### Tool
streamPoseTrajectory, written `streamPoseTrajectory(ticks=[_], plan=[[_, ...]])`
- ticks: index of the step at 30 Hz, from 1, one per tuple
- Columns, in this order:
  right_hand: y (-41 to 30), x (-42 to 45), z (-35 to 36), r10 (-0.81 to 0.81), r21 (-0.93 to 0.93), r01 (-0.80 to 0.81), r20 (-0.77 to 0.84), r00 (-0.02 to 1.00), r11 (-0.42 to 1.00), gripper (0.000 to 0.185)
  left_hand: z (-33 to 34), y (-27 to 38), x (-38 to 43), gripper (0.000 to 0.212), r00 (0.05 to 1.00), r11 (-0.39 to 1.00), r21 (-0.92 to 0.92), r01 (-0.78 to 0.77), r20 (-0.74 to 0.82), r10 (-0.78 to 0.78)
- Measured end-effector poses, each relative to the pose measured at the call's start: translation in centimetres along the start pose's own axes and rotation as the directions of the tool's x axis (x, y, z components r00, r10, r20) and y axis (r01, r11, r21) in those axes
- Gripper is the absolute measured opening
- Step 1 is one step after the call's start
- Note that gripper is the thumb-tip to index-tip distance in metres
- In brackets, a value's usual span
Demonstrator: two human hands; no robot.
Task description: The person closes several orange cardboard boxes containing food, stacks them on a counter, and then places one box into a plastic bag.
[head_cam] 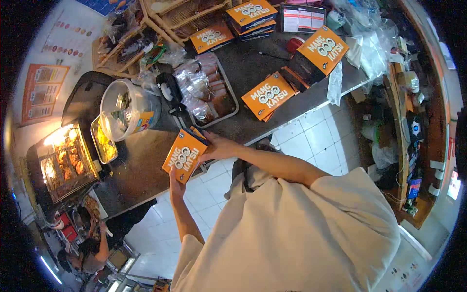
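Note:
An orange cardboard food box [186, 155] with dark sides is held in both hands near the counter's front edge. My left hand [177, 185] grips its near lower corner, the thumb lying on the printed top. On the opposite side, my right hand [218, 146] holds the box by its side and end. What the box contains is hidden. Just beyond it, a metal tray [235, 98] carries several clear plastic sachets [199, 87] of brown sauce. Next to that tray stands a black tape dispenser [169, 93].
Stacks of matching boxes [270, 95] occupy the dark counter [146, 179]. A clear plastic tub [147, 106], a tray of yellow food [104, 142] and a lit case of fried food [67, 160] stand left. Tiled floor [303, 135] shows below. Another person [96, 252] works at lower left.

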State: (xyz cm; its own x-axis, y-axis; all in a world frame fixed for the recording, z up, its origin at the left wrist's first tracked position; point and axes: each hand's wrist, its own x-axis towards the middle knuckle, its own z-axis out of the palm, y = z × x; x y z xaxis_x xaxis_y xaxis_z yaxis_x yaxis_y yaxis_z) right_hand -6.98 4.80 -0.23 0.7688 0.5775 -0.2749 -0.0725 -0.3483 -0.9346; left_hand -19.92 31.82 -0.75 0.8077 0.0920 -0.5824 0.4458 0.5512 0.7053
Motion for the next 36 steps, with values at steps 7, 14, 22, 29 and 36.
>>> streamPoseTrajectory(ticks=[7, 14, 22, 29, 36], plan=[[-2.7, 2.1, 0.5, 0.098, 0.513, -0.169, 0.162, 0.982, 0.842, 0.103, 1.9, -0.6, -0.7, 0.06, 0.995, 0.999, -0.014, -0.035, -0.09, 0.033], [-2.0, 0.1, 0.9, 0.222, 0.435, -0.248, 0.111, 0.969, 0.866, 0.099, 2.4, -1.3, -2.2, 0.059, 0.999, 0.999, 0.025, -0.031, -0.035, 0.032], [-9.2, -6.6, -10.0, 0.143, 0.604, -0.133, 0.031, 0.989, 0.786, 0.093, 16.2, 0.3, -5.2, 0.059, 0.994, 0.996, 0.002, -0.094, -0.052, 0.094], [-8.8, -11.2, -18.4, 0.204, 0.556, -0.136, -0.063, 0.977, 0.82, 0.09, 26.2, -1.5, -6.0, 0.057, 0.996, 0.997, 0.01, -0.076, -0.036, 0.076], [-3.4, -12.6, -24.1, 0.273, 0.585, -0.03, -0.331, 0.903, 0.81, 0.083, 33.0, -1.4, 2.7, 0.055, 0.983, 0.999, 0.038, 0.018, 0.182, -0.024]])
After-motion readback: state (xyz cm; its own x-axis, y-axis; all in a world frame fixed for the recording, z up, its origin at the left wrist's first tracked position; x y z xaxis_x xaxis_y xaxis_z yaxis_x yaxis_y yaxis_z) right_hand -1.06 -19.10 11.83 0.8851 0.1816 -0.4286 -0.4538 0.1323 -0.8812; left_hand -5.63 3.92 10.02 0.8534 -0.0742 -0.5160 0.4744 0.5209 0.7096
